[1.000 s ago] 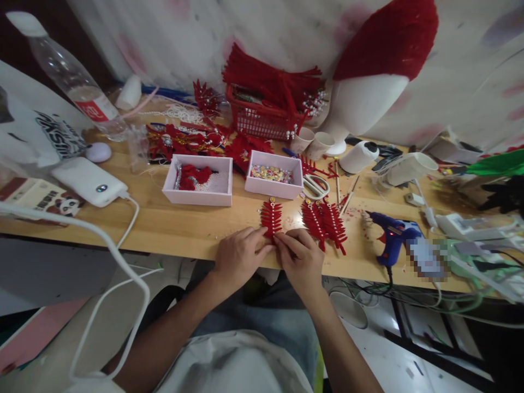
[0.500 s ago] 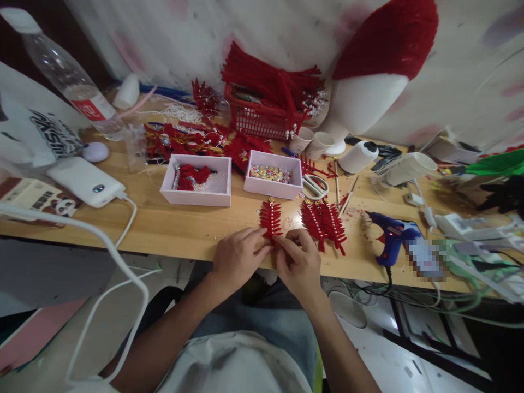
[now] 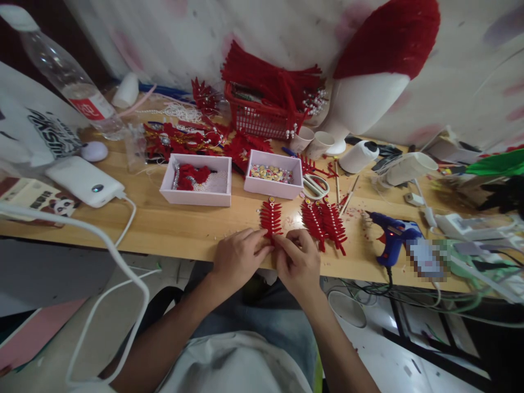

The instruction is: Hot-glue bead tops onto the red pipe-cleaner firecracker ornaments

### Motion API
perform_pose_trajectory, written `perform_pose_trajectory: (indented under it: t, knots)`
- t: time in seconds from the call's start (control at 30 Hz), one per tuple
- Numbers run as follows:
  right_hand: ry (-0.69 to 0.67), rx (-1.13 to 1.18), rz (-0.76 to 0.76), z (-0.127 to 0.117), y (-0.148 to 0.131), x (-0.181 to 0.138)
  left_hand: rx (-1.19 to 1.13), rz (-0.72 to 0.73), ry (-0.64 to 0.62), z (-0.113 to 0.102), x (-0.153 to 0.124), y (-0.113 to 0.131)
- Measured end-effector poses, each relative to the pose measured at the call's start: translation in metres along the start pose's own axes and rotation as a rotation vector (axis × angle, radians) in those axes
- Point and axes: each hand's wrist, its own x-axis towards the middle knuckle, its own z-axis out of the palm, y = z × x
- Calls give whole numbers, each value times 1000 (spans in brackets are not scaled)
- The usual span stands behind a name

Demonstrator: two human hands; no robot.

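Observation:
A red feather-shaped ornament (image 3: 271, 217), with a row of pearly beads down its middle and a gold button at its top, lies upright on the table before me. My left hand (image 3: 239, 254) pinches its lower end from the left. From the right, the fingers of my right hand (image 3: 298, 262) close on the same end, and both sets of fingertips nearly meet there. The tip between them is hidden. Just to the right lie several matching red ornaments (image 3: 323, 222), partly overlapping.
Behind stand a white box with red pieces and beads (image 3: 196, 197) and a box of gold buttons (image 3: 273, 189). Scissors (image 3: 316, 186) lie beside it. A blue glue gun (image 3: 391, 237) rests at the right. Farther back are a red basket (image 3: 262, 117) and paper cups (image 3: 320, 145).

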Motion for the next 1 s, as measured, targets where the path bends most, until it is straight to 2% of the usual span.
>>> perform_pose_trajectory:
  t: [1.0]
  knots:
    - [31, -53, -24, 0, -1, -1, -7, 4, -14, 0, 0, -1]
